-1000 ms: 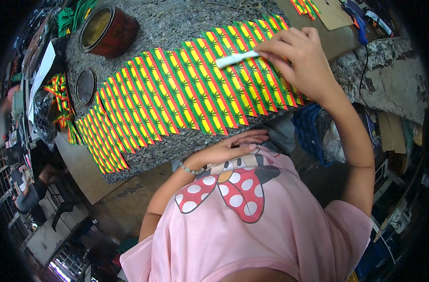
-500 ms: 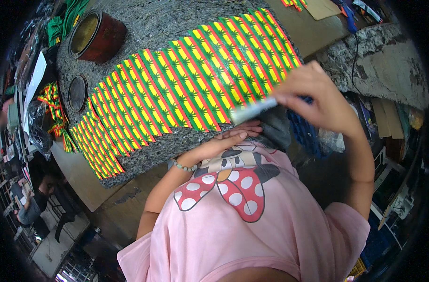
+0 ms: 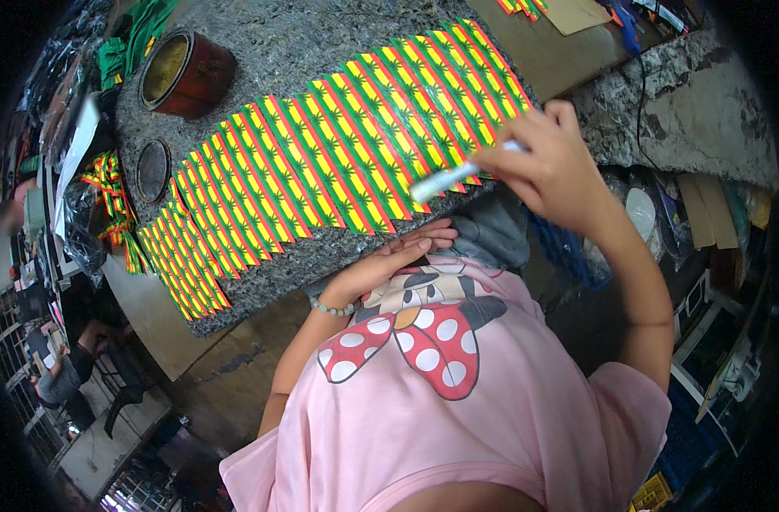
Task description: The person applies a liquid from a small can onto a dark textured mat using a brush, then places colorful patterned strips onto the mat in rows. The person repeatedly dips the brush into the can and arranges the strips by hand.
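My right hand [image 3: 547, 166] pinches a pale brush [image 3: 445, 181] by its handle. The brush's tip slants down to the lower edge of a row of strips [image 3: 278, 175] striped red, yellow and green with leaf prints. These strips lie side by side, partly overlapping, across a speckled grey slab [image 3: 265, 43]. Glossy patches show on the strips towards the right. My left hand [image 3: 398, 254] rests palm-up at the slab's near edge, its fingers stretched out and holding nothing.
A red-brown can [image 3: 208, 81] stands at the slab's far left, with a round dark lid [image 3: 153, 171] nearer me. Bundled striped ribbon [image 3: 107, 200] lies beyond the left edge. At the far right are cardboard [image 3: 577, 15] and a dark cable [image 3: 643, 111]. Another person [image 3: 61, 375] sits far left.
My right hand has moved slightly up, swinging the brush's tip a little up and left onto the strips' lower edge. The left hand keeps nearly the same place. The whole view has shifted slightly.
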Demonstrator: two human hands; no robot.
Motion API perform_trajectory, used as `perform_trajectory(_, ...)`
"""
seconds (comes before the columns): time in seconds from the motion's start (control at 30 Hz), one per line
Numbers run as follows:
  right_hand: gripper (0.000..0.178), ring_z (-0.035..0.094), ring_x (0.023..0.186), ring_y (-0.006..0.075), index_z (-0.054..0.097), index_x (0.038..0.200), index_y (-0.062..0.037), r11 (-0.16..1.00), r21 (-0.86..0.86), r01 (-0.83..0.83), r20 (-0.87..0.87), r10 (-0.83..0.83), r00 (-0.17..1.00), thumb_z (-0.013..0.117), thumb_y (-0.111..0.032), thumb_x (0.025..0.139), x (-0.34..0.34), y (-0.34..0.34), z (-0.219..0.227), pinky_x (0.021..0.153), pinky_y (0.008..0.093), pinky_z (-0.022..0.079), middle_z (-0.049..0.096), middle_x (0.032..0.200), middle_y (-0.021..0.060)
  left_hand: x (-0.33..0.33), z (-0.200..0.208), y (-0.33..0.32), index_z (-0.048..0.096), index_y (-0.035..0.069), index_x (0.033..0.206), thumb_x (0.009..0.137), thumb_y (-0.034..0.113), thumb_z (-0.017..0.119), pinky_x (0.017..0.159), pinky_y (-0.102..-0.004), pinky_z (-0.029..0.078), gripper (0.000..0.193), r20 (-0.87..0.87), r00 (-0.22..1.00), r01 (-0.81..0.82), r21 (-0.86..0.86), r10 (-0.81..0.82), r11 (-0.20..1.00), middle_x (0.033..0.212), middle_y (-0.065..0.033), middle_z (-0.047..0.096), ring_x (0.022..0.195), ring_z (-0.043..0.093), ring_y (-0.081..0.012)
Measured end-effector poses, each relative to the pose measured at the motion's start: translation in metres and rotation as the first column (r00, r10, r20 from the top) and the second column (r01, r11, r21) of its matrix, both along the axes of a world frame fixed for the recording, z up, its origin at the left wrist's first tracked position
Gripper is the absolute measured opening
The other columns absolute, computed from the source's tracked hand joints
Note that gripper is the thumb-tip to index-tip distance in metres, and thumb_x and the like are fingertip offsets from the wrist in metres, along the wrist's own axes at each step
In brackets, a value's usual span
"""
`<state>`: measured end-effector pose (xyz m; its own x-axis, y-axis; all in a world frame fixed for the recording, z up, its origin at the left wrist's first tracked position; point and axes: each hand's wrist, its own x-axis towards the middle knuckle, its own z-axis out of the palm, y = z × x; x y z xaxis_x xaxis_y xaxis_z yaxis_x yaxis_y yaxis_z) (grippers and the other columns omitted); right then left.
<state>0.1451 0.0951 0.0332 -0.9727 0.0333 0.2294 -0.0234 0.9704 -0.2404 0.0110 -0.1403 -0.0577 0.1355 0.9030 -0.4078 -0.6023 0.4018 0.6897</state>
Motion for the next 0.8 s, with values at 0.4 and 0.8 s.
perform_trajectory(0.4, 0.014, 0.067, 0.082, 0.0264, 0.063, 0.094, -0.0028, 0.975, -0.223, -0.018, -0.296, -0.05, 0.954, 0.061, -0.016, 0.087, -0.178, 0.005, 0.095, 0.071, 0.0347, 0.051, 0.066, 0.089, 0.0121, 0.002, -0.009, 0.013, 0.03, 0.007, 0.146, 0.1, 0.038, 0.045, 0.103, -0.0277, 0.037, 0.058, 0.102, 0.984, 0.111, 0.304, -0.148, 0.946, 0.137, -0.0052, 0.047, 0.121, 0.047, -0.0124)
perform_trajectory(0.8, 0.017, 0.067, 0.089, 0.0317, 0.071, 0.091, -0.0054, 0.975, 0.207, -0.076, 0.23, 0.027, 0.973, 0.068, -0.014, 0.076, -0.365, -0.066, 0.092, 0.077, 0.0417, 0.054, 0.067, 0.097, 0.0158, 0.014, -0.046, 0.024, 0.049, 0.003, 0.113, 0.099, 0.054, 0.034, 0.092, -0.0243, 0.042, 0.055, 0.127, 0.98, 0.093, 0.399, -0.155, 0.912, 0.112, -0.0083, 0.055, 0.105, 0.057, -0.0127)
